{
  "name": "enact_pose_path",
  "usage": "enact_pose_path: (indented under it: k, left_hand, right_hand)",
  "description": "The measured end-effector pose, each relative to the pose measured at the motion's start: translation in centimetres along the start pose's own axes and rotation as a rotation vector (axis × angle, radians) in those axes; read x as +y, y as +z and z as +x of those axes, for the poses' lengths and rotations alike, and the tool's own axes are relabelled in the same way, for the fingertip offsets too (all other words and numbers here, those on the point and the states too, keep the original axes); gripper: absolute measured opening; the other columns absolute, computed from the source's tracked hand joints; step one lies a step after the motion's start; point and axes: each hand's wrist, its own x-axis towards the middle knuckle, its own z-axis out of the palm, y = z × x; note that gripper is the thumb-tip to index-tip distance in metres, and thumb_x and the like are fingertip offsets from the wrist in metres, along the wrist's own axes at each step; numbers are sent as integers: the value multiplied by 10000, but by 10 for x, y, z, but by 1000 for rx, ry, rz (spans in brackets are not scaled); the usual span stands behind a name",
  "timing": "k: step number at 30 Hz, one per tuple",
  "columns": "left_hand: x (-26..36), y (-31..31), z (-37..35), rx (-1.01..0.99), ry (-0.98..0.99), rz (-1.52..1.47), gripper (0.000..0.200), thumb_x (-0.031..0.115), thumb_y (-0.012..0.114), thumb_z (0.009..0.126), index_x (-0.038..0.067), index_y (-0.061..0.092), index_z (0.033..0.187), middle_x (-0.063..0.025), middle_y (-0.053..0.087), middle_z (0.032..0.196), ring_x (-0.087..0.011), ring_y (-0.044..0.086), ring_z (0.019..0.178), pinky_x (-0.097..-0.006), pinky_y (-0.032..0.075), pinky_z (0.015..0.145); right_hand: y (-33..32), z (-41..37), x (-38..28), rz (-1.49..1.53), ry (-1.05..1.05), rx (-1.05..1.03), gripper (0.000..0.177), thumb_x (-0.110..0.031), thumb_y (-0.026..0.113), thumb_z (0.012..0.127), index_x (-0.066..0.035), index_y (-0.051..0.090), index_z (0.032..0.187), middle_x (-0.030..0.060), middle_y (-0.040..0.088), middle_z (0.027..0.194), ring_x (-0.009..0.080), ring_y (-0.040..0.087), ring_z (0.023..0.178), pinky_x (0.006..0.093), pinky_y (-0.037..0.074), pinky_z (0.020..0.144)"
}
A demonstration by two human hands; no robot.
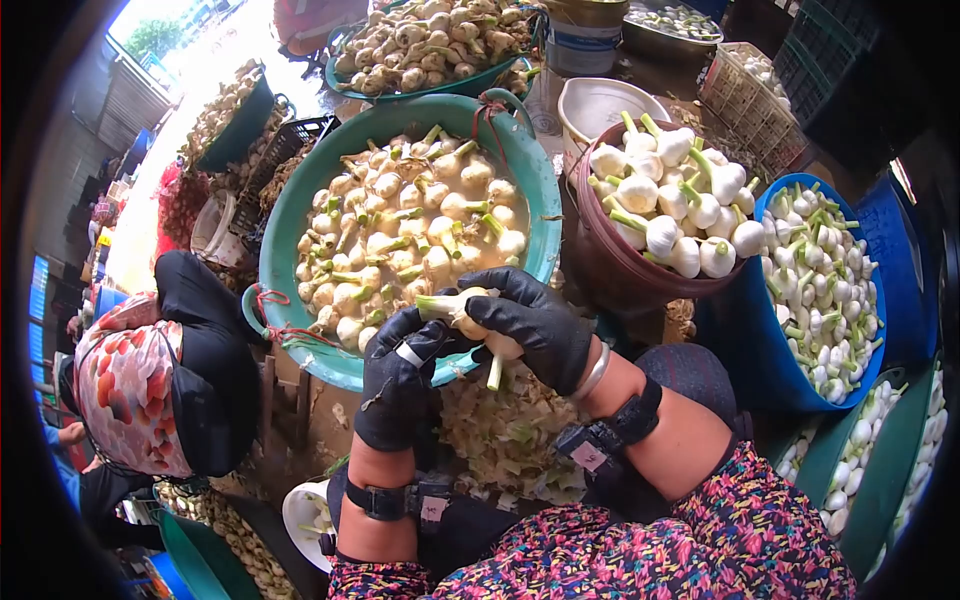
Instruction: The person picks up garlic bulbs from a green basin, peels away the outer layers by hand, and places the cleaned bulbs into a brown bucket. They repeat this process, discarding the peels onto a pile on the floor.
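Both my hands wear black gloves and meet over the near rim of a green tub. Between them is a garlic bulb, its cut green stem pointing left. My left hand, with a white band round one finger, is closed at the bulb's stem side. My right hand curls its fingers over the bulb from the right. A second garlic bulb shows under my right fingers, its stem hanging down; what supports it is partly hidden. Many unpeeled bulbs float in the tub's cloudy water.
At my right stand a maroon bucket heaped with white bulbs and a blue barrel of more garlic. Peeled skins lie below my hands. Another person sits at the left. Behind the tub is a full green basin.
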Motion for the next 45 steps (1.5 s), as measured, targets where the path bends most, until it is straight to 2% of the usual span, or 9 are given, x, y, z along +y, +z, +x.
enact_pose_path:
  k: [11,15,21,26,27,31,36,38,45]
  left_hand:
    - [0,0,2,89,5,63,265,53,552,814,-45,582,1058,-123,641,938,-202,637,796,-302,516,754]
    - [-7,8,3,120,90,165,199,48,532,813,-47,595,976,-108,639,920,-175,623,776,-265,500,736]
    - [-5,-5,7,37,401,528,235,87,612,755,-16,618,965,-58,633,868,-152,596,825,-275,469,765]
    - [-9,-5,-4,-58,58,305,250,82,573,798,-14,618,1025,-42,629,880,-107,585,799,-247,470,729]
    - [-10,-8,-1,-153,156,548,231,70,570,814,-7,617,1027,-44,632,878,-99,588,764,-239,476,687]
    - [7,2,-10,75,-27,387,308,-8,560,787,-40,582,1092,-103,631,1005,-151,599,878,-284,477,805]
    - [13,15,-11,132,184,171,357,-63,618,723,-4,605,1075,-111,624,1071,-156,585,922,-279,471,823]
    - [10,6,-7,-40,483,689,359,-68,624,701,3,623,1052,-112,636,1032,-182,582,929,-291,464,810]
    - [6,-4,-5,-36,574,755,304,-52,642,685,-1,639,985,-111,643,953,-204,588,906,-302,457,808]
  right_hand:
    - [-6,2,19,-342,-63,141,341,-263,620,858,-1,546,1063,61,590,905,108,569,771,270,479,692]
    - [3,-5,28,-595,-353,266,421,-213,715,771,4,537,1084,68,619,921,111,591,794,254,495,707]
    - [4,-18,-16,-128,166,-306,445,-62,648,795,-27,507,1216,42,623,971,97,583,800,269,496,714]
    - [6,-19,-19,73,56,-300,606,-40,637,774,-36,386,1324,101,584,1107,192,590,940,317,503,779]
    - [3,-17,-21,5,-16,-239,533,-30,626,783,-28,430,1279,97,590,1085,178,590,930,314,501,782]
    - [-4,-12,-19,-150,-45,-37,455,-22,604,812,-16,465,1244,74,608,1038,136,598,893,269,495,769]
    - [0,-10,-8,-191,-24,-54,443,-5,564,848,-14,451,1276,66,617,1047,108,591,893,239,486,757]
    - [-1,-9,-6,-187,-24,-52,440,-10,568,848,-13,454,1273,64,616,1047,107,590,896,240,486,760]
    - [-2,-6,-1,-130,-7,-18,439,-27,581,843,-15,465,1266,68,619,1041,109,591,891,251,492,768]
